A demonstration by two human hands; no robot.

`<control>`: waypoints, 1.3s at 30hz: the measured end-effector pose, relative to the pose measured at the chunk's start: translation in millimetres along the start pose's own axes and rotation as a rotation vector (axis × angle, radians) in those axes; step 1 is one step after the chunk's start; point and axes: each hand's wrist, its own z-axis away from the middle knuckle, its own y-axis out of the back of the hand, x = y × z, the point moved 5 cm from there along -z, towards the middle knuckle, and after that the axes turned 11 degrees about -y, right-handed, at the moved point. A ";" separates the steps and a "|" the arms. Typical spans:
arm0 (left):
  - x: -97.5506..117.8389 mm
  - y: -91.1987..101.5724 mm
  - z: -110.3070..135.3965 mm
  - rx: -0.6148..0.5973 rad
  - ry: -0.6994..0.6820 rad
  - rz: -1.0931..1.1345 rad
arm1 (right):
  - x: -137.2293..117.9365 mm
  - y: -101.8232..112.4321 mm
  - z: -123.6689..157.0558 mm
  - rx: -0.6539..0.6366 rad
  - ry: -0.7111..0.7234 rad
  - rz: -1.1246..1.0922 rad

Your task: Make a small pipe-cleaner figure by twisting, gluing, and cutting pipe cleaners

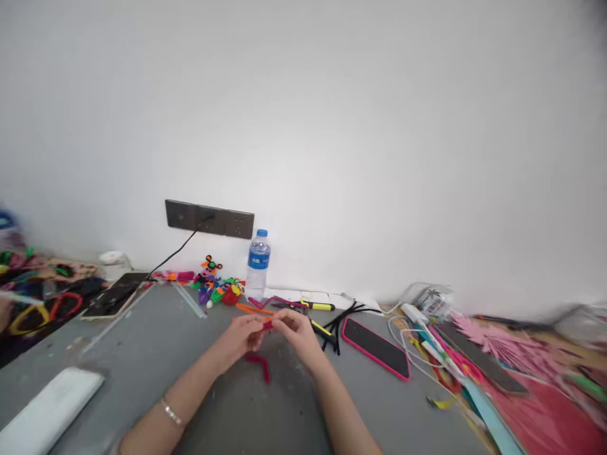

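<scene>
My left hand (238, 341) and my right hand (300, 336) meet over the grey table. Both are closed in a pinch on a dark red fuzzy pipe cleaner (268, 325), which shows between the fingertips. Below the hands, a bent red length of pipe cleaner (258, 363) is visible; I cannot tell whether it joins the held part. Just behind lie orange pipe cleaners (246, 308), a magenta bent pipe cleaner (279, 301) and yellow-and-black handled pliers (320, 306). Black pipe cleaners (339, 322) fan out beside my right hand.
A water bottle (258, 265) stands by the wall, near small colourful pipe-cleaner figures (220, 284). A pink-edged phone (375, 347) lies to the right, before a cable and craft clutter (502, 354). At left are a white device (52, 407), another phone (116, 294) and another person's hand (4, 311).
</scene>
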 end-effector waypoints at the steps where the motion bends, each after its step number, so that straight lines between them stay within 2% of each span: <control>1: -1.3 1.7 -1.5 0.018 0.002 -0.006 | 1.0 2.1 -0.3 0.020 0.004 0.017; 6: -0.4 9.1 -6.5 0.053 -0.089 -0.084 | 6.6 9.8 -3.0 0.081 0.001 0.013; 10: 4.4 9.8 -6.5 -0.032 -0.210 -0.233 | 9.1 11.3 -4.2 0.085 -0.006 -0.045; 14: 7.3 10.1 -6.7 -0.112 -0.397 -0.422 | 9.3 10.1 -3.7 0.078 -0.007 -0.041; 18: 7.6 12.2 -6.6 -0.125 -0.501 -0.560 | 10.7 6.6 -4.0 0.048 -0.015 -0.031; 23: 13.4 10.8 -4.0 -0.099 -0.542 -0.691 | 11.6 5.0 -4.8 0.036 -0.004 -0.049; 32: 20.9 12.0 -2.7 -0.014 -0.552 -0.654 | 11.1 3.8 -2.4 0.003 0.040 -0.044; 39: 19.2 12.3 -3.4 -0.015 -0.546 -0.647 | 13.6 5.6 -3.2 0.040 0.031 -0.035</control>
